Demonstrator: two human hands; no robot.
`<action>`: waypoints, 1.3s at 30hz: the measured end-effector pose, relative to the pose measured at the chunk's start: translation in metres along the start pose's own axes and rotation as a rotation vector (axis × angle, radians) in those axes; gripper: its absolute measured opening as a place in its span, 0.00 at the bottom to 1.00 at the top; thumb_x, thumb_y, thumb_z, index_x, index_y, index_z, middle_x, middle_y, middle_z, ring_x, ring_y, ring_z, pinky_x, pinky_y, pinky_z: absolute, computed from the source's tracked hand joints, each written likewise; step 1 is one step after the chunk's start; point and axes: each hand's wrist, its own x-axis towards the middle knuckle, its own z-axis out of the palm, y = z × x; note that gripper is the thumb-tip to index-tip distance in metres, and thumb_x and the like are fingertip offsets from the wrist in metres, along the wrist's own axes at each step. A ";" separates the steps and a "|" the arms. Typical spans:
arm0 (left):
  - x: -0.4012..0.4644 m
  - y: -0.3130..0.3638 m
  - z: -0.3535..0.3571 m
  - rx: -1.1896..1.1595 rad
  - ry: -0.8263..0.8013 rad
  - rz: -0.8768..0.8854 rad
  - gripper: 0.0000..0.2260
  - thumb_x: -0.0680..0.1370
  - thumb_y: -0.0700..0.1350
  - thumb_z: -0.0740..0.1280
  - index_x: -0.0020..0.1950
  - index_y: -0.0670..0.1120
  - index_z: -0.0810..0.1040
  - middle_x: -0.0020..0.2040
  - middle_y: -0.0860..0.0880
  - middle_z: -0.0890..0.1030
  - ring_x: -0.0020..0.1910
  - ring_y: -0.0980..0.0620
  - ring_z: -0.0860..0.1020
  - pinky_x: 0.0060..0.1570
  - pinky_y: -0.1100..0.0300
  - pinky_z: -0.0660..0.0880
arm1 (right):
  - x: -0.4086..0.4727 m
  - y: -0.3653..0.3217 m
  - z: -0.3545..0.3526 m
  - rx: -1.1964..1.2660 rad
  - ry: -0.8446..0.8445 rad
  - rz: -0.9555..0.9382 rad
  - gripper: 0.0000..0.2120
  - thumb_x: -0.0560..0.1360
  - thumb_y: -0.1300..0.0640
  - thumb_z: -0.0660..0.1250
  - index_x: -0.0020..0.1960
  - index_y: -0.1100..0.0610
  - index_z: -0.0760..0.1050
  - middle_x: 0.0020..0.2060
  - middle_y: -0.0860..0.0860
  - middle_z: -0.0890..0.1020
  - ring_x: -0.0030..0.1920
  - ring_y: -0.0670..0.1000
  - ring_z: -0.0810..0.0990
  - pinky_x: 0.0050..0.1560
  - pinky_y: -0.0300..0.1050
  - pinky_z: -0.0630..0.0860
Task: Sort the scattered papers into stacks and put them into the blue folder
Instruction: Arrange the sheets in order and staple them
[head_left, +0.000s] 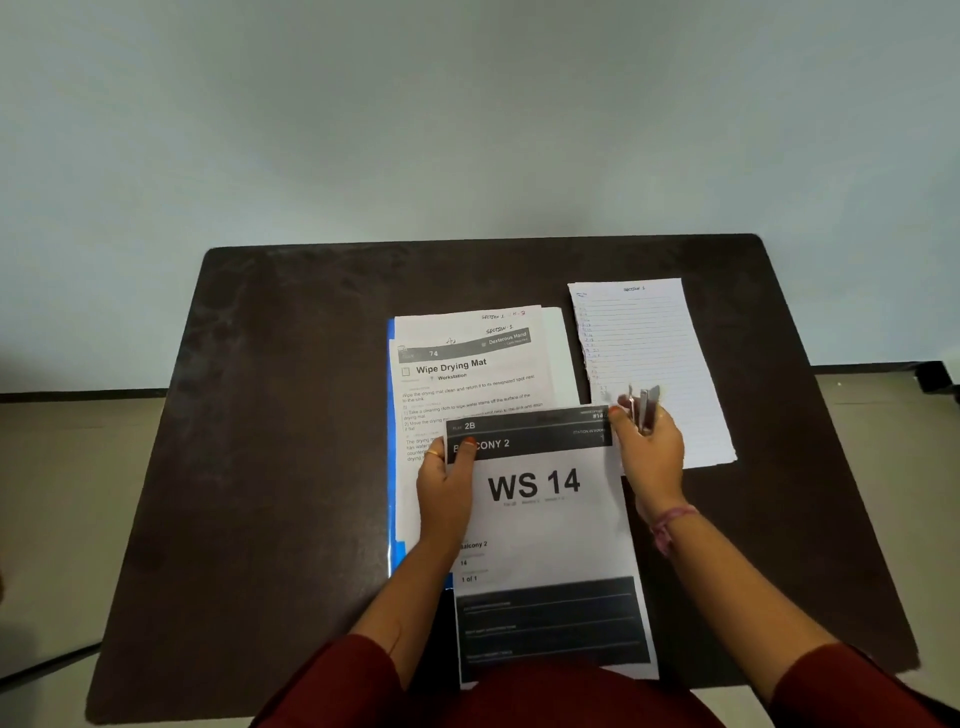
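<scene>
A printed sheet reading "WS 14" (545, 519) is held over the near middle of the dark table (291, 441). My left hand (447, 488) grips its upper left edge, thumb on the black header. My right hand (649, 447) is at the sheet's upper right corner and holds a small metallic stapler-like object (645, 408). Behind the sheet lies a stack of printed pages, topped by "Wipe Drying Mat" (467, 369), resting on the blue folder (392, 467), of which only the left edge shows. A lined handwritten page (654, 364) lies to the right.
The table's left half is bare dark surface. A pale wall rises behind the far edge. Floor shows on both sides, with a dark object (935, 376) at the far right.
</scene>
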 end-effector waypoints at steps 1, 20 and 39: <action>0.000 0.000 0.000 -0.004 0.012 0.001 0.06 0.81 0.46 0.63 0.57 0.49 0.74 0.52 0.48 0.83 0.47 0.48 0.83 0.46 0.52 0.82 | -0.003 0.005 -0.003 0.019 0.027 0.021 0.10 0.76 0.53 0.68 0.53 0.58 0.76 0.49 0.55 0.81 0.50 0.53 0.80 0.51 0.46 0.77; 0.004 0.001 0.002 0.001 0.032 -0.026 0.09 0.81 0.46 0.63 0.59 0.47 0.73 0.52 0.45 0.83 0.46 0.46 0.83 0.44 0.52 0.82 | -0.028 0.025 0.002 0.091 -0.095 0.044 0.13 0.78 0.57 0.65 0.61 0.59 0.72 0.52 0.54 0.80 0.54 0.52 0.79 0.54 0.49 0.78; 0.003 -0.005 -0.012 0.029 -0.006 -0.016 0.03 0.80 0.46 0.64 0.52 0.49 0.76 0.49 0.48 0.84 0.46 0.48 0.84 0.44 0.54 0.82 | -0.015 0.011 -0.006 -0.248 -0.093 -0.240 0.09 0.74 0.53 0.70 0.47 0.56 0.72 0.42 0.50 0.75 0.41 0.47 0.75 0.42 0.38 0.72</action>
